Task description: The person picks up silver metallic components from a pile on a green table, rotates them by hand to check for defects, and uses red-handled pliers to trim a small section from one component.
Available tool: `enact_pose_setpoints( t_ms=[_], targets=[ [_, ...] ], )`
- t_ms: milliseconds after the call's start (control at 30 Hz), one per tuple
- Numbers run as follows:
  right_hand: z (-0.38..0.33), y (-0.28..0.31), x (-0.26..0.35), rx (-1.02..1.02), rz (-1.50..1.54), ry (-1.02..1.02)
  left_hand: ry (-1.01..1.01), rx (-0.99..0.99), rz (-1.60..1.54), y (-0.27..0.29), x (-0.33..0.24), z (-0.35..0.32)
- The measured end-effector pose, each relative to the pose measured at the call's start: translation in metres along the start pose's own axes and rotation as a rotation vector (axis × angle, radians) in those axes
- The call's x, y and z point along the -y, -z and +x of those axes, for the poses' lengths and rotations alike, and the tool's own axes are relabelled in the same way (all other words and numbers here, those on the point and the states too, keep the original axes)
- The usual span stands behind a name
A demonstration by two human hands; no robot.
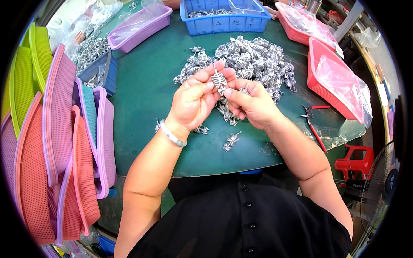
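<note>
Over the near side of a silver heap, my left hand (192, 102) pinches a small metal ribcage-shaped charm (219, 80) upright between thumb and fingers. My right hand (257, 104) is closed at the charm's lower end, thumb and fingertips touching it. Another small silver piece (244, 90) shows between the right fingers; its full shape is hidden. The heap of similar ribcage charms (254, 58) spreads just beyond both hands. One loose charm (232, 141) lies on the green tabletop (142, 107) nearer to me, and a few others lie partly hidden by my left wrist.
Red-handled pliers (316, 124) lie right of my right forearm. Pink baskets (331, 81) with plastic bags stand at the right, a blue bin (223, 23) of metal parts at the back. Stacked colored baskets (60, 116) crowd the left. A red stool (355, 161) and fan (380, 180) are lower right.
</note>
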State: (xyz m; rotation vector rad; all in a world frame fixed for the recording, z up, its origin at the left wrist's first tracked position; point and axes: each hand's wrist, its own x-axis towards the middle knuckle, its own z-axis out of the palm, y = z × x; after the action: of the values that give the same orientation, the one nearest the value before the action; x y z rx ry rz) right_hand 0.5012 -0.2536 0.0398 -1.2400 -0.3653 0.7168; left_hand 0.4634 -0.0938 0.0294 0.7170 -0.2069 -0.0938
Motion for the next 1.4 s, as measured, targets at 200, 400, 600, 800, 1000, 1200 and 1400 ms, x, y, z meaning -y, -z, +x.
enact_pose_setpoints(
  t_ms=[200,400,600,800,1000,1200,1400],
  targets=[
    [0.0,0.002,-0.001,0.008,0.015,-0.007,0.004,0.005,0.029,-0.001,0.0,0.0],
    [0.001,0.003,-0.002,0.0,0.013,-0.019,0.003,-0.001,0.06,-0.001,0.0,0.0],
    [0.001,0.003,-0.001,-0.007,0.021,-0.023,-0.003,-0.002,0.073,-0.002,0.0,0.0],
    [-0.005,-0.003,0.012,-0.025,-0.107,0.043,-0.001,-0.095,-0.019,0.003,-0.001,0.004],
    [0.005,-0.003,0.019,0.003,-0.318,0.305,0.073,-0.146,-0.212,-0.001,0.0,0.0],
    [0.008,-0.014,0.018,0.148,-0.683,0.41,0.042,-0.173,-0.06,-0.007,-0.001,0.0],
    [-0.011,-0.007,0.018,0.008,-0.751,0.532,-0.001,-0.383,0.231,0.023,-0.039,-0.021]
  ],
)
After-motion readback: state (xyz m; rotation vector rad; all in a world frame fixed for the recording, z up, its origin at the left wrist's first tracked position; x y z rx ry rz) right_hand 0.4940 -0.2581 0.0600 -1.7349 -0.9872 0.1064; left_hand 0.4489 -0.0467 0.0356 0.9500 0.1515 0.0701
